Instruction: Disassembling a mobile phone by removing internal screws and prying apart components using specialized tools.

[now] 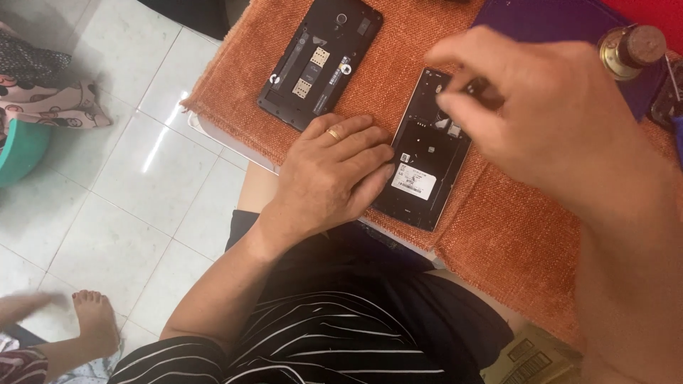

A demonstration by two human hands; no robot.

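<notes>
My left hand [334,171], a gold ring on one finger, rests flat on the orange cloth [498,227] with its fingertips pressing the left edge of an opened black phone [427,153]. The phone's back is off and a white label shows on its battery. My right hand [548,121] hovers over the phone's upper end, fingers pinched around a small dark object [475,87] that is blurred. A second phone [320,60] with its back removed, showing card slots, lies above my left hand on the cloth.
A purple flat item [548,18] lies at the cloth's far side, with a small bottle [629,50] beside it. White floor tiles [142,185] spread on the left, where another person's bare foot [92,320] shows. A cardboard box [530,359] sits below the table edge.
</notes>
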